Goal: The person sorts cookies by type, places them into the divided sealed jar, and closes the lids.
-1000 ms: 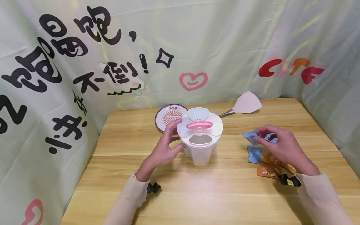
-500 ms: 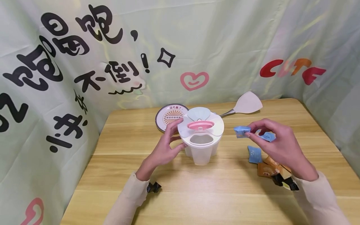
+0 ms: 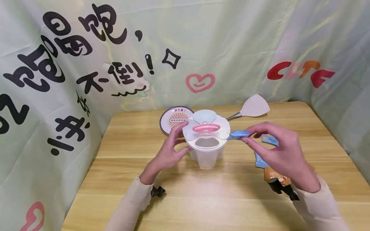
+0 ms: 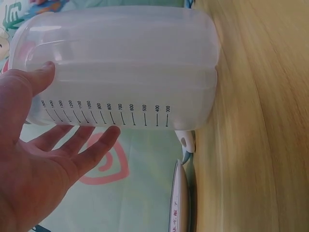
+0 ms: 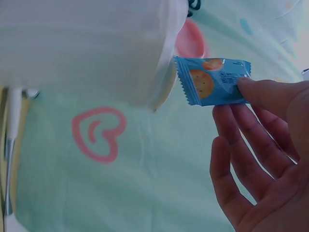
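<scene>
A translucent container [image 3: 207,157] with a white lid stands on the table; an oval opening shows at the lid's front and a pink flap [image 3: 206,128] is raised behind it. My left hand [image 3: 169,150] grips the container's left side, thumb and fingers spread around the wall, as the left wrist view also shows on the marked wall [image 4: 130,72]. My right hand [image 3: 278,150] pinches a blue packet [image 3: 238,134] by one end, beside the lid's right edge. In the right wrist view, the blue packet [image 5: 215,81] has biscuits printed on it.
Blue packets [image 3: 270,140] and orange packets [image 3: 276,175] lie under and beside my right hand. Behind the container are a round plate [image 3: 176,119] at the left and a pale spatula [image 3: 254,106] at the right. A printed curtain [image 3: 231,48] surrounds the table's back and sides.
My right hand has lifted a blue packet from beside the others and carried it left to the lid's edge. My left hand keeps its grip on the container.
</scene>
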